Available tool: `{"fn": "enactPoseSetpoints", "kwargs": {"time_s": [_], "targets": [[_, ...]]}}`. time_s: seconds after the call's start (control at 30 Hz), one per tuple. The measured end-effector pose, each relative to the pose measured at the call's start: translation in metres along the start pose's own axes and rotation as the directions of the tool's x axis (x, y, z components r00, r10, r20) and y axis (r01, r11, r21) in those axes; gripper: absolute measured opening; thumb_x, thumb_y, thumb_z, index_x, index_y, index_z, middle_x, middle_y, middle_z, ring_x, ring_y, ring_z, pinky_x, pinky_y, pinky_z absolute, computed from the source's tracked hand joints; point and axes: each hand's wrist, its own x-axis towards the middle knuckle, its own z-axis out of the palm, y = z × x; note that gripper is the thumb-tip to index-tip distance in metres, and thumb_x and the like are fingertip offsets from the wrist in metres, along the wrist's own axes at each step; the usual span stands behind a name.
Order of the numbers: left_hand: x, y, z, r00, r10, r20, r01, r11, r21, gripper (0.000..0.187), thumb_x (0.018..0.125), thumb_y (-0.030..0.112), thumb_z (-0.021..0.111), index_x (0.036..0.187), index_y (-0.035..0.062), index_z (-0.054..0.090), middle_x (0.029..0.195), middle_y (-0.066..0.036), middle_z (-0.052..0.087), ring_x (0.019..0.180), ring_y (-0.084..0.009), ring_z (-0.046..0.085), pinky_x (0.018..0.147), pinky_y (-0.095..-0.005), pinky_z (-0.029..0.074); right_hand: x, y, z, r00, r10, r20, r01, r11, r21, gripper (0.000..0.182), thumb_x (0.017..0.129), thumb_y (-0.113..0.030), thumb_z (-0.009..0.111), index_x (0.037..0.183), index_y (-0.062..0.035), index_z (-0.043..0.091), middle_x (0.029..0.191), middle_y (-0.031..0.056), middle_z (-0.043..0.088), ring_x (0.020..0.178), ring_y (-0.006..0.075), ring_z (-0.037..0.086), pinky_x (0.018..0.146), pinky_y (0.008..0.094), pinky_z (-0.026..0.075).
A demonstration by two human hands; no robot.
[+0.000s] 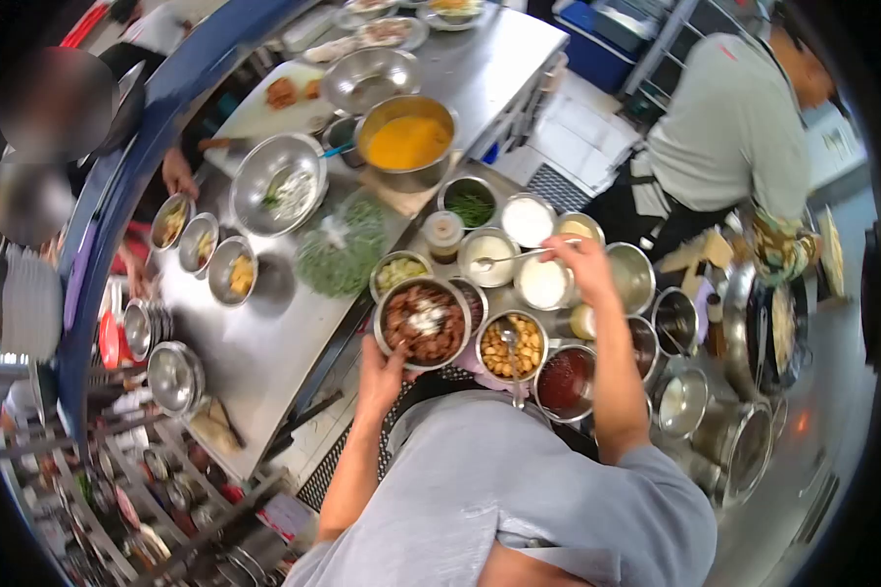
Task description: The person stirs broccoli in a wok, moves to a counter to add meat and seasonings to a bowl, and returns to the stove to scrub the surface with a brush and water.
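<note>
My left hand (382,370) grips the rim of a metal bowl (381,311) from its near left side. Dark brown meat pieces (442,342) fill the bowl, with a small heap of white powder (428,318) on top. A metal spoon (514,258) is pinched in the fingers of my right hand (584,262). The spoon's head is over a container of white powder (489,247), and my hand is above another white-filled container (544,282). Close by stand a pot of golden cubes (525,357) with a ladle (516,382) in it and a pot of dark red sauce (565,383).
On the left steel table (303,342) are a bag of greens (341,249), a bowl with white food (282,186), a pot of orange liquid (406,142) and several small bowls (233,272). A co-worker (724,127) stands at right near a wok (768,333). Another person's hand (178,174) reaches in at left.
</note>
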Motion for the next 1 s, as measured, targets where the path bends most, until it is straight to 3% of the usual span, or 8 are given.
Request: {"fn": "enactPoseSetpoints", "kwargs": {"time_s": [0.03,0.3,0.43,0.5,0.57,0.67,0.8,1.0], "targets": [[0.004,0.002,0.007,1.0,0.009,-0.003,-0.009,1.0,-0.024,0.023,0.098,0.009,0.053,0.111,-0.0014,0.038,0.097,-0.017,0.061,0.069,-0.0185,0.068,0.049,-0.0237,0.051,-0.004,-0.007,0.0,1.0,-0.02,0.012,0.02,0.998,0.058,0.028,0.096,-0.023,0.06,0.101,0.0023,0.069,0.088,0.0096,0.074,0.083,0.0143,0.066,0.083,0.0288,0.049],[0.016,0.0,0.014,0.996,-0.042,0.072,0.047,0.997,-0.06,0.019,0.097,0.005,0.049,0.111,-0.0011,0.037,0.092,-0.016,0.062,0.065,-0.0213,0.067,0.052,-0.027,0.053,0.009,0.029,0.05,0.999,-0.041,0.002,0.038,0.901,-0.432,0.029,0.095,-0.028,0.055,0.106,-0.0055,0.071,0.091,0.0083,0.075,0.088,0.0222,0.07,0.085,0.0344,0.05],[0.007,0.004,0.003,0.999,-0.05,0.017,0.05,0.999,-0.015,0.016,0.094,0.0,0.047,0.108,-0.0001,0.039,0.094,-0.016,0.06,0.066,-0.0212,0.066,0.054,-0.0276,0.054,0.011,0.038,0.039,0.997,0.053,-0.055,-0.071,0.912,-0.405,0.029,0.094,-0.028,0.056,0.104,-0.0061,0.073,0.092,0.0079,0.075,0.087,0.0221,0.07,0.083,0.0329,0.051],[0.007,0.001,-0.001,0.999,-0.04,-0.003,0.04,0.999,-0.016,0.016,0.095,0.0,0.047,0.108,-0.0001,0.039,0.094,-0.016,0.061,0.066,-0.0208,0.066,0.054,-0.0278,0.054,0.012,0.039,0.027,0.993,0.091,-0.073,-0.108,0.951,-0.289,0.033,0.094,-0.03,0.057,0.103,-0.0013,0.072,0.088,0.0072,0.074,0.084,0.0162,0.068,0.081,0.0301,0.05],[0.009,-0.001,-0.001,0.999,-0.031,-0.011,0.031,0.999,0.011,0.017,0.095,0.001,0.048,0.108,-0.0005,0.038,0.093,-0.016,0.06,0.066,-0.0204,0.066,0.053,-0.0277,0.054,0.003,0.019,0.014,0.997,0.058,-0.05,-0.062,0.994,-0.09,0.033,0.095,-0.029,0.058,0.104,-0.0001,0.07,0.087,0.007,0.074,0.081,0.0137,0.066,0.081,0.0297,0.049],[0.018,0.0,0.007,0.999,-0.034,-0.002,0.034,0.999,0.014,0.019,0.095,0.003,0.049,0.11,-0.001,0.038,0.093,-0.017,0.061,0.066,-0.0208,0.067,0.054,-0.0278,0.055,-0.011,-0.014,0.004,0.998,-0.03,0.058,0.029,1.0,0.004,0.03,0.097,-0.026,0.058,0.106,0.0005,0.069,0.089,0.0089,0.074,0.086,0.0138,0.067,0.082,0.0298,0.05],[0.027,0.003,0.019,0.998,-0.026,0.064,0.03,0.998,-0.058,0.019,0.096,0.004,0.049,0.11,-0.0009,0.038,0.093,-0.017,0.061,0.066,-0.0227,0.068,0.054,-0.0281,0.055,0.008,0.004,0.026,0.998,-0.056,0.014,0.057,0.926,-0.372,0.031,0.097,-0.027,0.056,0.106,-0.0003,0.07,0.093,0.0112,0.074,0.088,0.0186,0.069,0.084,0.0327,0.05],[0.018,-0.002,0.001,1.0,-0.02,0.023,0.022,0.998,-0.06,0.019,0.097,0.004,0.049,0.111,-0.0009,0.037,0.092,-0.016,0.061,0.064,-0.0224,0.068,0.05,-0.0255,0.053,0.013,0.029,0.036,0.999,0.03,-0.027,-0.039,0.895,-0.445,0.032,0.093,-0.028,0.057,0.104,-0.0013,0.071,0.087,0.0084,0.075,0.085,0.0192,0.069,0.082,0.0318,0.051]]}}
